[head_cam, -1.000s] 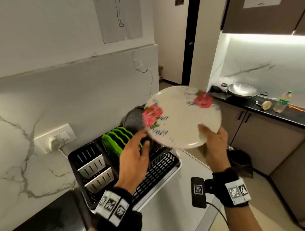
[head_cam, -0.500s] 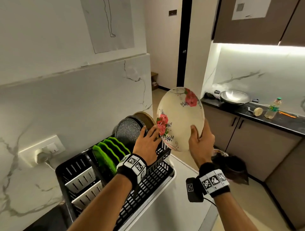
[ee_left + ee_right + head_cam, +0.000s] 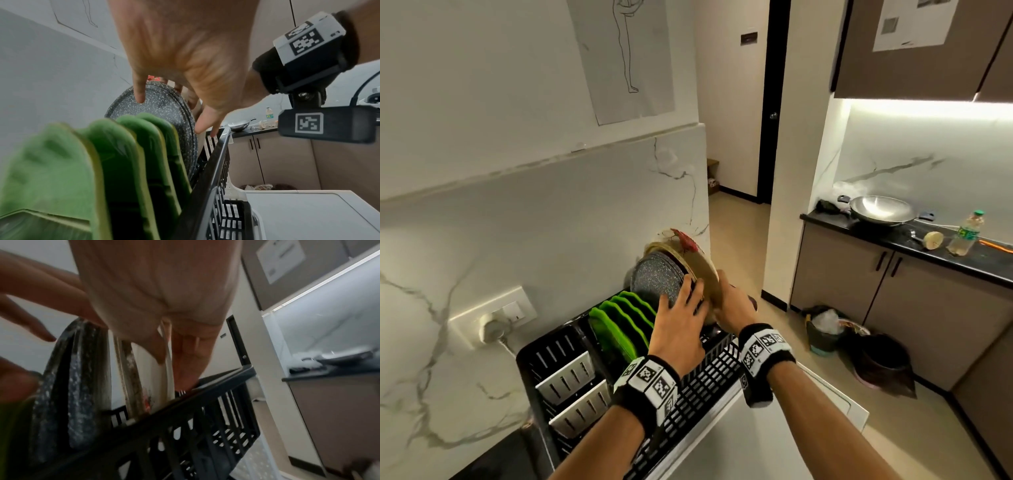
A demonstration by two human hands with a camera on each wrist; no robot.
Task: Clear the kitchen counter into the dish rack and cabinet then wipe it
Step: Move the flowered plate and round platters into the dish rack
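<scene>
A black dish rack (image 3: 709, 373) holds several green plates (image 3: 626, 318) and a grey speckled plate (image 3: 655, 279) standing on edge. The floral plate (image 3: 700, 265) stands upright at the rack's far end, just behind the speckled plate, its beige back towards me. My right hand (image 3: 722, 298) grips its near rim; in the right wrist view the thumb and fingers (image 3: 189, 353) pinch the floral plate's rim (image 3: 167, 369) just above the rack wall (image 3: 205, 410). My left hand (image 3: 685, 301) has straight spread fingers, touching the speckled plate (image 3: 160, 112) beside the green plates (image 3: 123, 154).
The rack's cutlery compartments (image 3: 571, 380) are at its near left. A wall socket (image 3: 493, 320) is left of the rack, a white appliance top (image 3: 774, 442) to its right. A wok (image 3: 881, 209) and bottle (image 3: 965, 236) sit on the far counter, bin bags (image 3: 825, 329) on the floor.
The floral plate was held flat in the air, then turned on edge and went down into the rack's far end. My left hand moved onto the speckled plate.
</scene>
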